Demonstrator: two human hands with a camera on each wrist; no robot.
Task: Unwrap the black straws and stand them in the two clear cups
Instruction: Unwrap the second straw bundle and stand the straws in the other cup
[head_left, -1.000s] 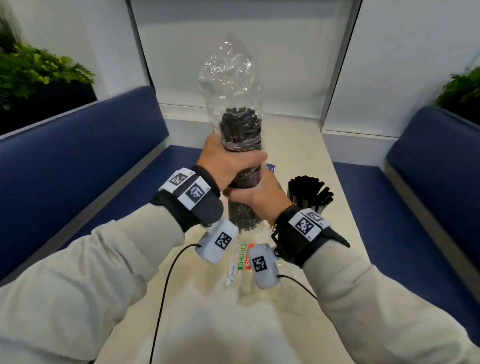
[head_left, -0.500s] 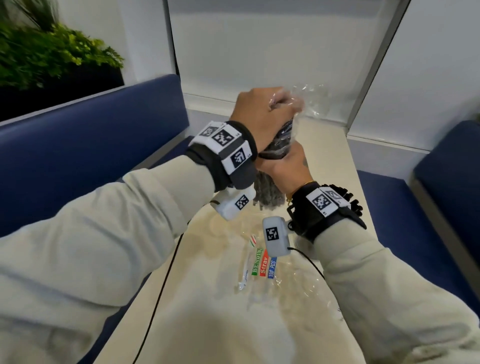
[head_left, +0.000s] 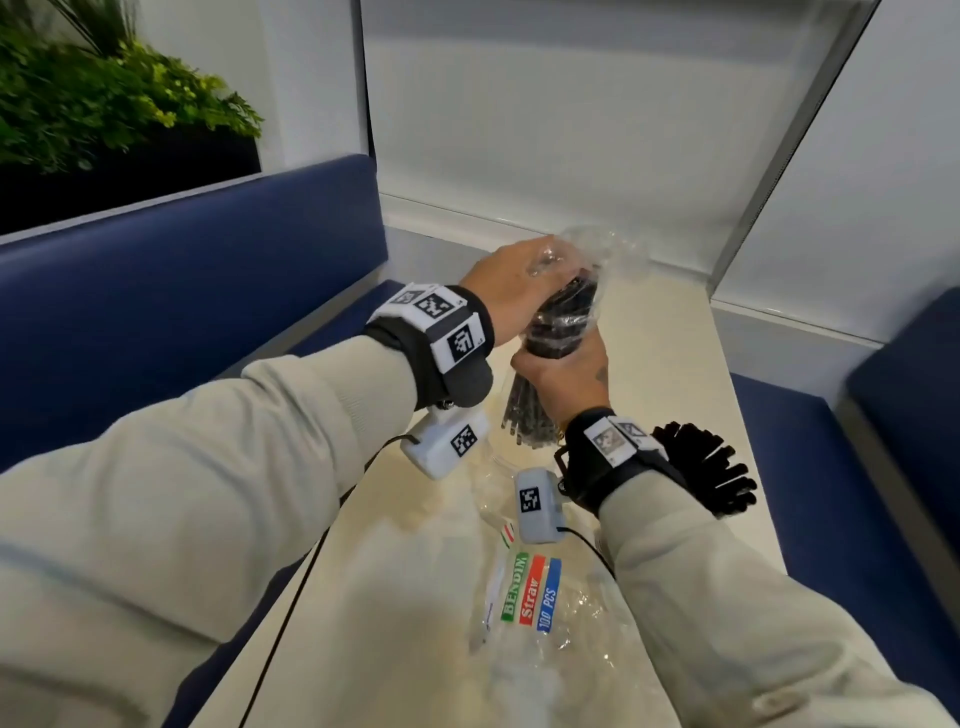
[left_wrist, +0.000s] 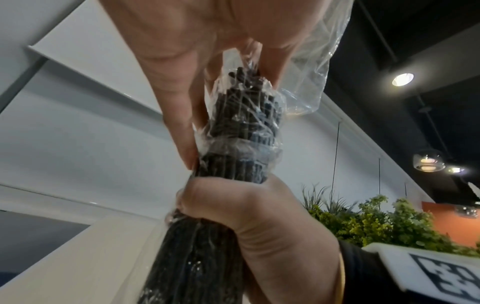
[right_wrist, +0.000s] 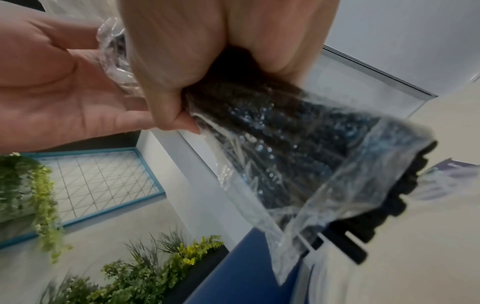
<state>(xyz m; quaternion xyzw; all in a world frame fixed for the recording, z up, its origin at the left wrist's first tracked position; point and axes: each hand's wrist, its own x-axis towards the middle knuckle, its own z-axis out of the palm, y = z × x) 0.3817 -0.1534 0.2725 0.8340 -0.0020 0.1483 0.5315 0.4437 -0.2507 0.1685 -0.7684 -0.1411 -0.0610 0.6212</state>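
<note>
A bundle of black straws (head_left: 558, 322) in a clear plastic wrapper (head_left: 602, 249) is held tilted above the table. My right hand (head_left: 563, 371) grips the bundle round its middle. My left hand (head_left: 519, 291) sits over the top end and pinches the crumpled wrapper there. In the left wrist view the left fingers (left_wrist: 179, 123) lie along the wrapped straws (left_wrist: 241, 123) above the right fist (left_wrist: 246, 209). In the right wrist view the lower straw ends (right_wrist: 389, 195) poke out of the wrapper's open mouth. More black straws (head_left: 701, 473) fan out behind my right wrist; their cup is hidden.
An empty printed straw wrapper (head_left: 524, 592) lies flat on the pale table (head_left: 665, 364) in front of me. Blue bench seats (head_left: 182, 291) flank the table, a wall closes its far end, and plants (head_left: 104, 104) stand behind the left bench. Wrist cables trail over the table.
My left hand has gone from the bundle's middle up to its top and crushed the tall empty end of the wrapper down. The bundle now tilts; the right hand's grip is the same.
</note>
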